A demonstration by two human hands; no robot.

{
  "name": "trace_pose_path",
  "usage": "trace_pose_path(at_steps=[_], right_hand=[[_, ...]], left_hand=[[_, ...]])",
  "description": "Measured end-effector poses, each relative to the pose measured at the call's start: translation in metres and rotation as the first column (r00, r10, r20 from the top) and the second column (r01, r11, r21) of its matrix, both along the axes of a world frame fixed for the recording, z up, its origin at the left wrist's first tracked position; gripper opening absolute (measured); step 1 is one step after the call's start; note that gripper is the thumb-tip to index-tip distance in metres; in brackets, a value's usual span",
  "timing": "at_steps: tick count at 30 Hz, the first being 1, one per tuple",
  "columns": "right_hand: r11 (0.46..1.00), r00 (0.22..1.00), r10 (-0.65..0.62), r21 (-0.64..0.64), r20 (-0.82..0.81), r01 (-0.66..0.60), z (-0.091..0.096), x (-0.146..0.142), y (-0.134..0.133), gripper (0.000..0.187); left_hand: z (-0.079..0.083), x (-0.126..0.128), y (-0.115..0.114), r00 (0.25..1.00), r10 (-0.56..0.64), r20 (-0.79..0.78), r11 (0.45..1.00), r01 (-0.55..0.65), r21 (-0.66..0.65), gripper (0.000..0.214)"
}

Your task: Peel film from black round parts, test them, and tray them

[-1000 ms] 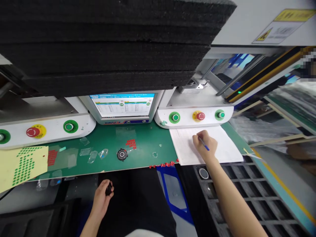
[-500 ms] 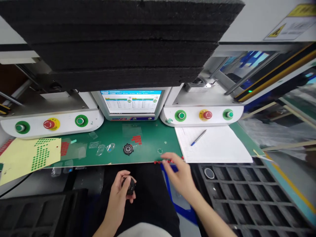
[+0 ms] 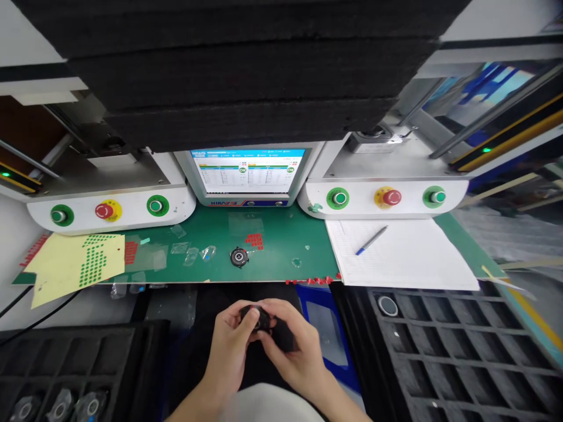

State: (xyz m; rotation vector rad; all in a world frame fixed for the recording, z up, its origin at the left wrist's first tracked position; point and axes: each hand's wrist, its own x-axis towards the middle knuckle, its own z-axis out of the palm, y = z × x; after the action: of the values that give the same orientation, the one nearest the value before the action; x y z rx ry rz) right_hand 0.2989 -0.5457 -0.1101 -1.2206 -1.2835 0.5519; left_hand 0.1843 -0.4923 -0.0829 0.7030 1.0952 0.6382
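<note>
A small, round black watch case (image 3: 263, 318) is held over my lap, its far side hidden by fingers. My left hand (image 3: 233, 340) wraps around it from the left with the thumb across its top. From the right, my right hand (image 3: 292, 340) pinches the same case at its edge. A bit of red shows on the case near the left fingertips. Another round watch case (image 3: 239, 257) lies back side up on the green bench (image 3: 281, 252), beside a patch of red stickers (image 3: 254, 241).
A monitor (image 3: 248, 173) stands between two machine bases with green and red buttons. A pen (image 3: 372, 240) rests on paper sheets (image 3: 404, 261). Yellow sticker sheets (image 3: 65, 264) lie at left. Black compartment trays (image 3: 440, 337) flank my lap, and red tabs (image 3: 310, 281) line the bench edge.
My right hand has come from the bench edge down to the watch case in my left hand. My left hand has shifted right, and the camera view has moved slightly.
</note>
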Motion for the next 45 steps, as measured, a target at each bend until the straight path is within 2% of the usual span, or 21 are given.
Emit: trace_pose_path(at_steps=[2, 5, 9, 12, 15, 18, 21, 25, 30, 33, 35, 37, 38, 40, 42, 43, 45], right_hand=[[1.000, 0.998, -0.029, -0.003, -0.055, 0.029, 0.000, -0.001, -0.002, 0.038], [0.999, 0.973, -0.028, -0.046, -0.227, 0.018, -0.001, -0.005, -0.005, 0.030], [0.995, 0.895, -0.033, -0.099, -0.444, -0.013, 0.002, -0.012, -0.006, 0.024], [0.985, 0.761, 0.002, -0.132, -0.649, -0.114, 0.008, -0.015, -0.004, 0.017], [0.960, 0.629, 0.033, -0.149, -0.777, -0.236, 0.016, -0.019, 0.000, 0.021], [0.944, 0.587, -0.005, -0.197, -0.809, -0.264, 0.023, -0.024, 0.004, 0.018], [0.955, 0.569, -0.046, -0.203, -0.821, -0.215, 0.027, -0.029, 0.004, 0.018], [0.965, 0.578, -0.119, -0.231, -0.807, -0.123, 0.026, -0.035, 0.002, 0.017], [0.954, 0.547, -0.229, -0.298, -0.805, -0.040, 0.020, -0.043, 0.000, 0.012], [0.955, 0.527, -0.226, -0.292, -0.819, -0.044, 0.018, -0.044, 0.000, 0.012], [0.963, 0.546, -0.179, -0.261, -0.818, -0.076, 0.018, -0.041, -0.002, 0.013], [0.969, 0.592, -0.070, -0.196, -0.803, -0.151, 0.018, -0.035, -0.005, 0.017], [0.972, 0.633, -0.003, -0.152, -0.774, -0.181, 0.017, -0.031, -0.008, 0.017], [0.981, 0.770, 0.093, -0.074, -0.632, -0.179, 0.016, -0.022, -0.013, 0.026], [0.991, 0.908, 0.121, 0.004, -0.400, -0.131, 0.014, -0.014, -0.018, 0.047], [0.992, 0.947, 0.124, 0.034, -0.295, -0.119, 0.012, -0.010, -0.020, 0.057], [0.988, 0.974, 0.150, 0.068, -0.170, -0.141, 0.009, -0.003, -0.021, 0.068]], left_hand=[[0.003, 0.001, -0.003, 0.999, -0.024, -0.035, 0.992, 0.028, 0.121, 0.047], [0.006, -0.001, -0.007, 0.996, -0.041, -0.080, 0.955, 0.063, 0.290, 0.046], [0.007, -0.005, -0.011, 0.993, -0.079, -0.093, 0.930, 0.107, 0.353, 0.046], [0.008, -0.008, -0.015, 0.986, -0.106, -0.127, 0.876, 0.153, 0.457, 0.040], [0.008, -0.009, -0.019, 0.977, -0.120, -0.179, 0.787, 0.203, 0.583, 0.033], [0.006, -0.010, -0.022, 0.966, -0.096, -0.239, 0.700, 0.236, 0.674, 0.028], [0.002, -0.013, -0.025, 0.960, -0.108, -0.259, 0.662, 0.264, 0.702, 0.026], [-0.002, -0.014, -0.028, 0.957, -0.123, -0.262, 0.644, 0.278, 0.712, 0.028], [-0.002, -0.008, -0.027, 0.958, -0.098, -0.269, 0.678, 0.262, 0.686, 0.022], [-0.001, -0.008, -0.026, 0.948, -0.136, -0.287, 0.653, 0.304, 0.694, 0.026], [0.000, -0.010, -0.025, 0.947, -0.140, -0.288, 0.642, 0.308, 0.702, 0.027], [0.002, -0.011, -0.024, 0.956, -0.162, -0.245, 0.676, 0.288, 0.678, 0.024], [0.004, -0.011, -0.022, 0.963, -0.181, -0.198, 0.723, 0.266, 0.637, 0.024], [0.009, -0.009, -0.019, 0.976, -0.211, -0.043, 0.862, 0.207, 0.463, 0.031], [0.014, -0.006, -0.015, 0.976, -0.170, 0.133, 0.967, 0.139, 0.212, 0.038], [0.016, -0.005, -0.014, 0.971, -0.130, 0.199, 0.989, 0.112, 0.099, 0.039], [0.021, -0.003, -0.012, 0.962, -0.063, 0.266, 0.994, 0.083, -0.065, 0.040]])
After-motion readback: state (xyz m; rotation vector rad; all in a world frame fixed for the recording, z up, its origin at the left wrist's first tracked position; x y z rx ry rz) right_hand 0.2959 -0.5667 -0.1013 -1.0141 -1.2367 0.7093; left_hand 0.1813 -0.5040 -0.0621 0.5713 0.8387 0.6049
